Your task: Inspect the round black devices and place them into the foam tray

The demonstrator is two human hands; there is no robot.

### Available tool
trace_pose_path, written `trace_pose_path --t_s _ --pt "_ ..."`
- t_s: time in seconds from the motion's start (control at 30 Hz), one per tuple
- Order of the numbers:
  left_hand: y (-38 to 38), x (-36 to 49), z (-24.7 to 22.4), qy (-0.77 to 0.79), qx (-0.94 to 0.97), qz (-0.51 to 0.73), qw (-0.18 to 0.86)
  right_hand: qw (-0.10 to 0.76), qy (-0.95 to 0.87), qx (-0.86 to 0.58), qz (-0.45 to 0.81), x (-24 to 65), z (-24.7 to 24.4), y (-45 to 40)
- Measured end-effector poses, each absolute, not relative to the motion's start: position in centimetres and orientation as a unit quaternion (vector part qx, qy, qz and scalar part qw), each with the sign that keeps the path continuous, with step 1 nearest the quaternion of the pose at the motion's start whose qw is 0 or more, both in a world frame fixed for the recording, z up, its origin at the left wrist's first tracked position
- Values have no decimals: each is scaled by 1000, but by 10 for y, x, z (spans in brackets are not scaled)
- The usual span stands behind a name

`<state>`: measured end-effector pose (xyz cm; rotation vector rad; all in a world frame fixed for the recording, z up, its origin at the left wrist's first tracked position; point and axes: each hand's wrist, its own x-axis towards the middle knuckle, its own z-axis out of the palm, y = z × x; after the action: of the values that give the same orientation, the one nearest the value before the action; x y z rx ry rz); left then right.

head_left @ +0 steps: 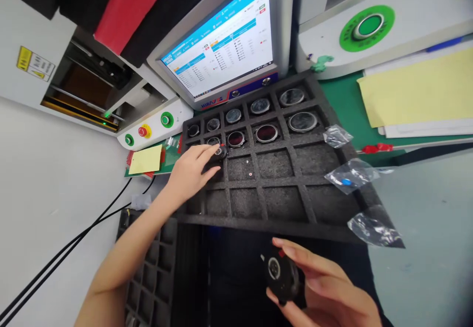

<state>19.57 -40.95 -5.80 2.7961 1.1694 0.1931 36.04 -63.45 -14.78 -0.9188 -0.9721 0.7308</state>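
Note:
My left hand (190, 172) reaches over the black foam tray (284, 227), its fingers closed around a round black watch body (220, 152) with a ringed sensor on its back. Low in the view, my right hand (328, 287) grips a second watch body (283, 275) by its edges, its sensor side turned up and a bit of red at its rim. Round watch faces (260, 105) fill the tray's two far rows. A dark red face (266, 133) sits in the second row. Small specks lie in a nearer compartment.
Behind the tray stands a monitor (229, 36) beside a machine with buttons (166, 119). Clear plastic bags (351, 174) lie on the tray's right edge. Yellow paper (417, 90) rests at right. Another compartment tray (151, 273) sits lower left, near black cables (77, 238).

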Motion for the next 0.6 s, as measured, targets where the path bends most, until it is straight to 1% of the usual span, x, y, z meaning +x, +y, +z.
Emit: trace_pose_path --t_s 0.07,0.13,0.33,0.5,0.6 --pt "-388 193 -63 353 935 -6 21 746 -437 -372 338 358 -150 -632" --pt "-379 192 -68 345 937 -46 13 757 -425 -357 343 355 -151 -629" --pt "-379 197 -71 333 939 -88 2 768 -393 -364 350 353 -152 -629" --pt "-370 208 -58 337 932 -122 48 765 -391 -359 365 346 -151 -632" --pt "-363 216 -53 338 927 -159 43 762 -396 -357 367 344 -153 -632"
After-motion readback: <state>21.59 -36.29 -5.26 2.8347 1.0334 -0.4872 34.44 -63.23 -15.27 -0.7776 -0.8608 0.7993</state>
